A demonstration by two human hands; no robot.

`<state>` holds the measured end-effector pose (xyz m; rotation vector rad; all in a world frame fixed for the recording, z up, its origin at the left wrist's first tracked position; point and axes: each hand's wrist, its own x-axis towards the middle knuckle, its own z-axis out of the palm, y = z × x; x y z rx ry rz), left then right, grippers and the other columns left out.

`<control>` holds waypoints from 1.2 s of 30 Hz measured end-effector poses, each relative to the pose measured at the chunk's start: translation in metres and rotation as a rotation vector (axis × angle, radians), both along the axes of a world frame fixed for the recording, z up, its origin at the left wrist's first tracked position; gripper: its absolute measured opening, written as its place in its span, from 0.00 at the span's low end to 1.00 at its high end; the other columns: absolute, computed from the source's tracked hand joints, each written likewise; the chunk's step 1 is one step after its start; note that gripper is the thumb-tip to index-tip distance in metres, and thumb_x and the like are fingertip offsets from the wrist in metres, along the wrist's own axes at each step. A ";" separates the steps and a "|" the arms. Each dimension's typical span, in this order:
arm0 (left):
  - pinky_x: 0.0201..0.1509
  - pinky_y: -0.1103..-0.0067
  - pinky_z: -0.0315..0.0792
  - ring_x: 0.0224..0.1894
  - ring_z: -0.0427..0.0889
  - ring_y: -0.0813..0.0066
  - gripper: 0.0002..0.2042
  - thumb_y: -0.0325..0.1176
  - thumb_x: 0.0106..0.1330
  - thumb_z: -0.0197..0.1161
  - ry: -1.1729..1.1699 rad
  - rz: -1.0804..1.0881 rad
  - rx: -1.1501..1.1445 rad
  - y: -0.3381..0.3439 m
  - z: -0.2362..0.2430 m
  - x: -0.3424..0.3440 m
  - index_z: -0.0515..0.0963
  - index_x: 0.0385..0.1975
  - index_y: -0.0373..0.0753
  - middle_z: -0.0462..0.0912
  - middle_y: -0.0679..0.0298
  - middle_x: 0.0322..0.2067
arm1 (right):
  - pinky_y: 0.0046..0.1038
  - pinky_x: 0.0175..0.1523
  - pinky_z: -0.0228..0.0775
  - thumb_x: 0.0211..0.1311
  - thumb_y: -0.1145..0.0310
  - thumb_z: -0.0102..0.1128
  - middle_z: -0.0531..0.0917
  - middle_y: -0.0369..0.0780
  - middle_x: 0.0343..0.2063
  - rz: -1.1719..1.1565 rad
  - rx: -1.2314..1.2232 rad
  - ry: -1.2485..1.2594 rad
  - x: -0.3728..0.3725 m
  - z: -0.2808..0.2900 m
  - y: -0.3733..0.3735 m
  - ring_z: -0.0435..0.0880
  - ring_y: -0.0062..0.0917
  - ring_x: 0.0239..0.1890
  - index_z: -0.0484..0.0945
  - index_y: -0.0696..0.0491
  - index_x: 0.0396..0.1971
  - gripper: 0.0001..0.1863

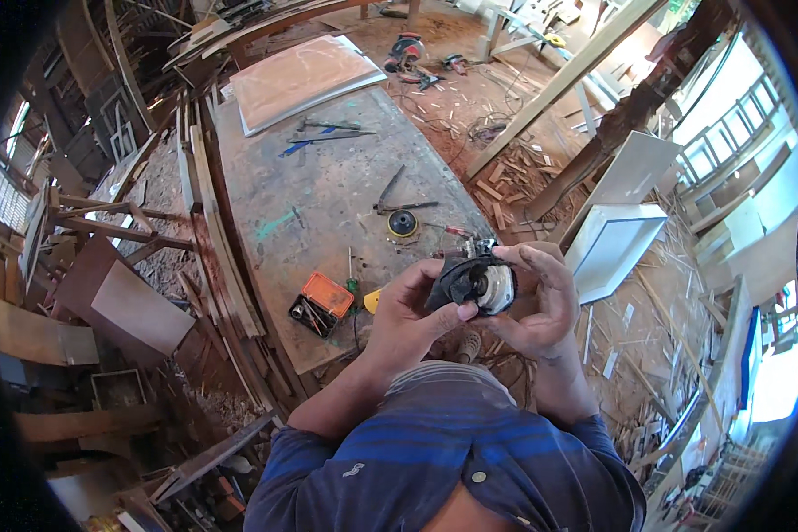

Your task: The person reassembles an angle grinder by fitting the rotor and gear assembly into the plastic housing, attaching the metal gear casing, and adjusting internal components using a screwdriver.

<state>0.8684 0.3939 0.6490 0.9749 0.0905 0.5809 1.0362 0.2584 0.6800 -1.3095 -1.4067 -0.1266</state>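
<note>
Above the near right edge of the workbench, both hands hold a black, rounded power-tool part with a pale ring-shaped section. Its exact kind is not clear. My left hand grips the black side, its thumb pressed on the lower front. My right hand curls round the pale side with fingers on top. A yellow piece shows partly behind my left hand. Beyond the hands lies a black disc with a yellow rim. Left of them sits an opened orange-lidded case of small metal pieces, beside a green-handled screwdriver.
Farther along the bench lie an L-shaped dark metal tool, a blue-handled tool and stacked flat panels. Power tools and wood scraps lie on the floor. A white tray-like panel leans at right; timber lines the bench's left side.
</note>
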 end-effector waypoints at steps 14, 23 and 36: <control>0.64 0.73 0.77 0.56 0.84 0.76 0.28 0.28 0.61 0.84 0.030 0.012 -0.067 0.006 -0.021 -0.039 0.78 0.59 0.35 0.86 0.64 0.53 | 0.39 0.56 0.83 0.42 0.54 0.93 0.90 0.49 0.54 -0.020 -0.087 0.011 -0.041 0.002 0.012 0.89 0.41 0.54 0.82 0.61 0.58 0.44; 0.59 0.76 0.77 0.51 0.83 0.80 0.17 0.25 0.66 0.79 -0.010 0.016 -0.100 0.001 -0.024 -0.054 0.80 0.50 0.37 0.86 0.66 0.48 | 0.42 0.57 0.83 0.37 0.51 0.94 0.89 0.50 0.52 -0.046 -0.092 -0.183 -0.050 0.016 0.017 0.90 0.42 0.53 0.85 0.57 0.54 0.43; 0.62 0.74 0.77 0.56 0.84 0.77 0.12 0.25 0.79 0.64 -0.119 0.133 -0.093 -0.015 -0.015 -0.062 0.77 0.59 0.33 0.86 0.59 0.54 | 0.44 0.62 0.82 0.34 0.57 0.97 0.87 0.52 0.52 0.135 -0.079 0.203 -0.056 -0.019 0.001 0.89 0.42 0.56 0.80 0.60 0.59 0.49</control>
